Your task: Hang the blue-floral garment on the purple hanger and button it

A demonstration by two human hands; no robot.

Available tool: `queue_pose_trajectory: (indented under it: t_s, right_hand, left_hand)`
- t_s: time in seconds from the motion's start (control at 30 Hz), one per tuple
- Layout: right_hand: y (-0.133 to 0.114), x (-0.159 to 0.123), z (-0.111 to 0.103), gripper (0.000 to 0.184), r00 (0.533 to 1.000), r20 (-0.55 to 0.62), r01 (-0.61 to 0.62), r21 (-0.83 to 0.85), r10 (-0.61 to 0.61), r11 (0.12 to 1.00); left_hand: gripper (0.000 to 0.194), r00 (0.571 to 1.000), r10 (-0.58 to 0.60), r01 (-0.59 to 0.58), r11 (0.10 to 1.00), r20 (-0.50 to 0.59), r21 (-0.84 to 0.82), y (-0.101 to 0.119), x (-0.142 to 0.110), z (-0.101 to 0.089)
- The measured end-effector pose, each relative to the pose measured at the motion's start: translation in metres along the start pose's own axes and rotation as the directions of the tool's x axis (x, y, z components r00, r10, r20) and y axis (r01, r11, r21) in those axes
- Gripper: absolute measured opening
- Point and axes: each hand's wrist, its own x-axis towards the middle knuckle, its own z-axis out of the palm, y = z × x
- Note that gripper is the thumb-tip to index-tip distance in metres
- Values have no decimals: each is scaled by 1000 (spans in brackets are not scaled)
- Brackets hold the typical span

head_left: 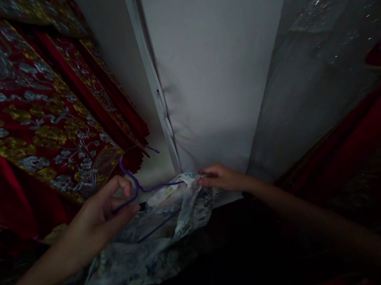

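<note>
A purple wire hanger is held in front of me, its hook rising toward the hanging cloth on the left. My left hand curls its fingers and thumb round the hanger's left arm. A pale, thin garment with a floral pattern drapes about the hanger, its right shoulder lying over the hanger's right end. My right hand pinches the garment at that shoulder. The hanger's lower bar shows through the garment's opening, and the garment's lower part fades into shadow.
Red cloth with gold and silver embroidery hangs at the left. A pale wall panel stands ahead, with a narrow strip along its edge. At the right is clear plastic sheeting beside dark red cloth. The light is dim.
</note>
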Motion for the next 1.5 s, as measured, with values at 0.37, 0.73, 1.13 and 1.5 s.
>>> queue_pose_trajectory:
  t_s: [0.37, 0.73, 1.13, 1.5]
  right_hand:
    - [-14, 68, -46, 53, 883, -405, 74, 621, 239, 780]
    - [-25, 55, -95, 41, 721, -655, 282, 574, 225, 769]
    - [25, 18, -80, 39, 514, -857, 10, 36, 25, 999]
    - [47, -43, 159, 35, 464, -879, -19, 115, 111, 993]
  left_hand:
    - [30, 774, 524, -242, 762, -354, 600, -34, 28, -29]
    - [67, 969, 203, -247, 839, 141, 485, -109, 38, 72]
    - [23, 997, 60, -72, 858, 40, 508, -172, 61, 171]
    - [28, 953, 24, -19, 1000, -303, 20, -157, 4, 209]
